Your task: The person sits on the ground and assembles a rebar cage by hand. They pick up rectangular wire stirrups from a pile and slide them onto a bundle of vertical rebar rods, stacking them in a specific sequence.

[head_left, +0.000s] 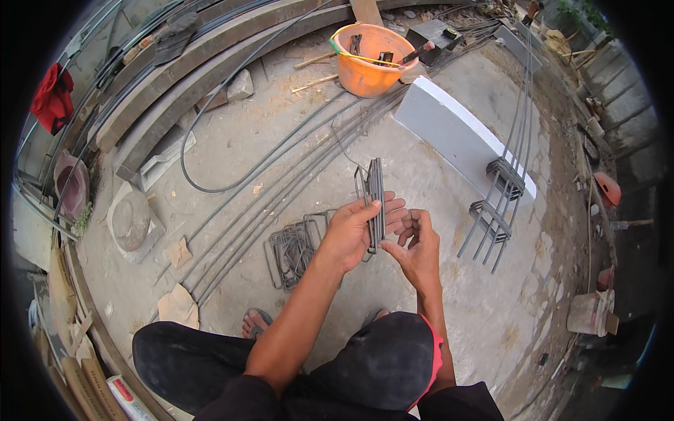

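A loose pile of stirrups (291, 249) lies on the concrete floor just left of the hands, long rebar rods (281, 168) running beyond it. The left hand (354, 235) is clamped around an upright stirrup bundle (374, 200); the right hand (420, 245), fingers curled, touches its lower edge.

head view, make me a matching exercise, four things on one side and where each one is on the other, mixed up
Things:
1. bundle of bent grey steel stirrups
2. round orange plastic bucket
3. loose pile of grey wire stirrups
4. long white rectangular block

Places:
A. flat on the concrete floor beside the left forearm
B. gripped upright in the left hand
C. on the ground between the bucket and the standing rebar cage
D. far side of the floor, tools inside it

Pairs: 1-B, 2-D, 3-A, 4-C
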Demonstrator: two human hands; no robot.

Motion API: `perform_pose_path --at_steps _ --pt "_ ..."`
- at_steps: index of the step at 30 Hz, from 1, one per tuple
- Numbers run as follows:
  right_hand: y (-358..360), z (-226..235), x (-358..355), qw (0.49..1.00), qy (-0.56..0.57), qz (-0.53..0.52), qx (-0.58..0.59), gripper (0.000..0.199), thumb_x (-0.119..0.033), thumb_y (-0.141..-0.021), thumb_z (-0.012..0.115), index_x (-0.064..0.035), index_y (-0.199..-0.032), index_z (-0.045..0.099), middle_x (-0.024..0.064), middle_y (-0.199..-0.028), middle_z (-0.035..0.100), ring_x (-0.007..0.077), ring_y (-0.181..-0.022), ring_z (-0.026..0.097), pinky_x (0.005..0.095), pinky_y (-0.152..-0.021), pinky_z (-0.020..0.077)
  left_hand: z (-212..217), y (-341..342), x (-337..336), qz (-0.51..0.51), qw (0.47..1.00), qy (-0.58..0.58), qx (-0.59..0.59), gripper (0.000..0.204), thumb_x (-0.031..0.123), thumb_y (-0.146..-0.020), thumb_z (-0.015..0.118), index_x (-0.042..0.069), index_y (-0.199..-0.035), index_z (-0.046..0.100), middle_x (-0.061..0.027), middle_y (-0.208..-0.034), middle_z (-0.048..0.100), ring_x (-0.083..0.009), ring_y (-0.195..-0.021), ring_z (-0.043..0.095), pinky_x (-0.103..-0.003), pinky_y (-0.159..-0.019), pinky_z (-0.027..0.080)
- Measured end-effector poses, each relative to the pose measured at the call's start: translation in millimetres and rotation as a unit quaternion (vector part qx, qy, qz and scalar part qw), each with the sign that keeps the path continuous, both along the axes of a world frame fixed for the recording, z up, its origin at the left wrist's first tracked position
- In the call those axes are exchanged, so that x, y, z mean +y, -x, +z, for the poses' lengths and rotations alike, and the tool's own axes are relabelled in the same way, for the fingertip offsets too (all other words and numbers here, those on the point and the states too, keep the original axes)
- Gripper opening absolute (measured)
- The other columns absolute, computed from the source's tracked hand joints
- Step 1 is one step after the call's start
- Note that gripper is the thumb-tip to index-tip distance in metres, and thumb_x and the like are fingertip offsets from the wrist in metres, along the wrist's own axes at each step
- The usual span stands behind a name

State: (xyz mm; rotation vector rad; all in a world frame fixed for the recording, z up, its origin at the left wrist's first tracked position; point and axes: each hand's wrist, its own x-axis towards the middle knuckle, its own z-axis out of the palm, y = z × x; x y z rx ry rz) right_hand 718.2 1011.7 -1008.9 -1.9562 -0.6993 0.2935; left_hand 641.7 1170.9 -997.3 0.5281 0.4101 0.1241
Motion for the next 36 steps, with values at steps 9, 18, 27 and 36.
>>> perform_pose_path --at_steps 9,18,27,36 --pt "-29 17 -30 0.969 -0.134 -0.063 0.198 0.031 -0.025 -0.094 0.084 -0.0011 -0.111 0.074 0.0001 -0.086 0.069 0.0079 -0.073 0.057 0.0269 -0.065 0.046 4 -6 -12 -0.073 0.995 -0.058 -0.028 0.043 0.012 -0.111 0.056 -0.016 -0.144 0.053 -0.0312 -0.136 0.066 -0.0388 -0.122 0.071 -0.05 -0.108 0.059" --pt "-57 34 -13 0.956 -0.065 -0.007 0.284 0.029 -0.026 -0.095 0.083 0.0022 -0.096 0.078 0.005 -0.08 0.072 0.0116 -0.081 0.066 0.0276 -0.067 0.0523 3 -11 -24 -0.161 0.975 -0.152 0.006 0.039 0.016 -0.11 0.058 -0.012 -0.138 0.061 -0.0265 -0.123 0.074 -0.0349 -0.113 0.076 -0.045 -0.099 0.063" --pt "-27 -14 -62 0.968 -0.095 -0.106 0.205 0.03 -0.025 -0.094 0.085 0.0045 -0.093 0.079 0.0081 -0.097 0.072 0.0135 -0.075 0.062 0.0273 -0.061 0.0463 -4 -22 -58 -0.265 0.932 -0.242 0.059 0.032 0.022 -0.111 0.061 -0.006 -0.125 0.068 -0.0163 -0.103 0.077 -0.0237 -0.082 0.078 -0.034 -0.071 0.064" --pt "4 -15 -240 0.945 -0.008 -0.225 0.239 0.041 -0.023 -0.086 0.089 -0.004 -0.12 0.075 0.0023 -0.094 0.072 0.0133 -0.085 0.064 0.0319 -0.073 0.0494 -23 -56 -129 -0.505 0.836 -0.213 0.013 0.025 0.021 -0.11 0.062 0.0 -0.117 0.073 -0.0043 -0.083 0.07 -0.0105 -0.061 0.061 -0.027 -0.054 0.048"
